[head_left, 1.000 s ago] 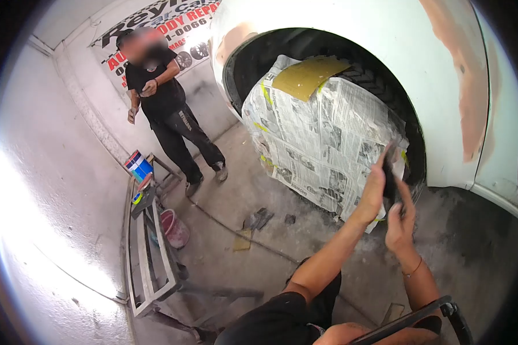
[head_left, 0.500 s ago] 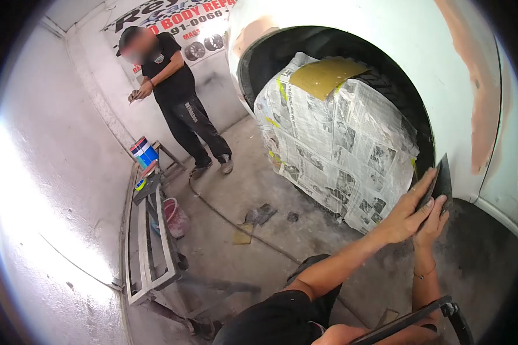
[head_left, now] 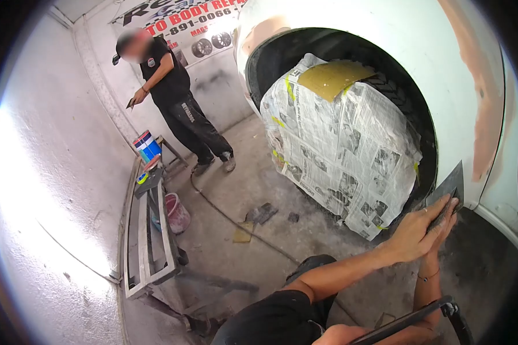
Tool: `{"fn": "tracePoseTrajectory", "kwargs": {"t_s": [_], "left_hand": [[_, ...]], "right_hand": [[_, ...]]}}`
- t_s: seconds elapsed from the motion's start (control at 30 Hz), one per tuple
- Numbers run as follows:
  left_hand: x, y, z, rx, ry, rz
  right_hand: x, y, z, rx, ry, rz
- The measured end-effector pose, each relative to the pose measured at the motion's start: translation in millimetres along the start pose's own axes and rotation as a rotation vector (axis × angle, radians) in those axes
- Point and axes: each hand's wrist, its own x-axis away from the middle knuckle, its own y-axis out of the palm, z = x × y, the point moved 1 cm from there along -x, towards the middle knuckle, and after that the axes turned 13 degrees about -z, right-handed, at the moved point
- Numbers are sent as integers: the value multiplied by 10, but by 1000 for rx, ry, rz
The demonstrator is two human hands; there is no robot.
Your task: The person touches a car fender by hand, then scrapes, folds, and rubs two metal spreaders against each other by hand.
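Observation:
A dark, flat, pointed sheet (head_left: 453, 182) is held beside the car's wheel arch (head_left: 434, 144), close to the lower edge of the white car body (head_left: 385, 14). My left hand (head_left: 415, 234) presses its fingers against the sheet's near side. My right hand (head_left: 445, 223), partly hidden behind my left hand, has its fingers closed round the sheet's lower part. Newspaper (head_left: 334, 149) covers the wheel, and a tan sheet (head_left: 332, 77) lies over its top. A peach-coloured patch (head_left: 482, 103) runs down the car panel.
A person (head_left: 175, 100) stands at the back left, holding a small dark flat item. A metal frame stand (head_left: 172, 261), paint can (head_left: 148, 146) and pink bucket (head_left: 177, 214) stand along the left. A hose (head_left: 227, 213) and dark scraps (head_left: 262, 213) lie on the floor.
My hands have moved right from in front of the papered wheel, with the dark sheet now showing more fully above them. The other person's hands have lowered. The view has shifted slightly.

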Motion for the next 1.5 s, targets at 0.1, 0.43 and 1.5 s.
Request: {"fn": "tracePoseTrajectory", "kwargs": {"t_s": [0.1,0.43,1.5], "left_hand": [[-4,-24,35,7,14,25],[21,-24,30,-116,95,93],[-16,-435,-146,186,-67,205]], "right_hand": [[-31,-35,-29,23,-57,68],[-32,-148,-46,60,-66,14],[-350,-563,-997,-838,-28,-144]]}}
